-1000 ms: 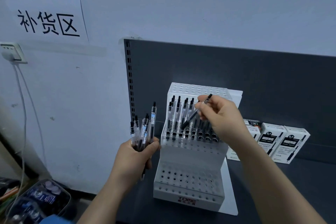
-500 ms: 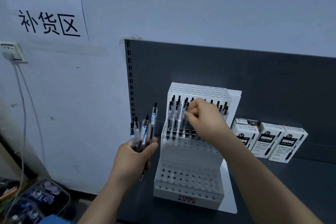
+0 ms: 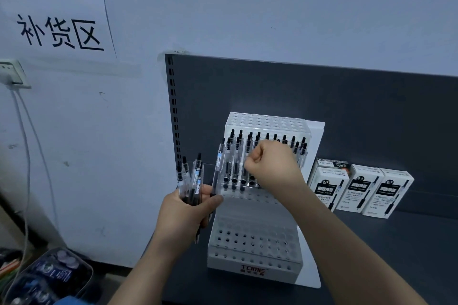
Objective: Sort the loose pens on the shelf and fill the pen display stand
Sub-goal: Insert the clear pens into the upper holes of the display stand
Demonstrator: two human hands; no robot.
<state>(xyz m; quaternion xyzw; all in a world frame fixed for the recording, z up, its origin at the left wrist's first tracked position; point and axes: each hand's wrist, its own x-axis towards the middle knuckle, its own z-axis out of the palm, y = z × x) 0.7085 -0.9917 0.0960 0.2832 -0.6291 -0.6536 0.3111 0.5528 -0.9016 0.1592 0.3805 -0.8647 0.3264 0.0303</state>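
Stationery shop, restock corner. Paper sign at 10 o'clock on white wall reads 补货区 (restock area). Dark metal retail shelf w/ back panel and slotted upright, centre to 3 o'clock. On it a white tiered pen display stand, "TOME" on front, rows of pens in middle tier. At 3 o'clock, white pen boxes marked 0.5, upright, side by side. Backroom feel: wall socket w/ cables at 9, shrink-wrapped bottles low at 7.
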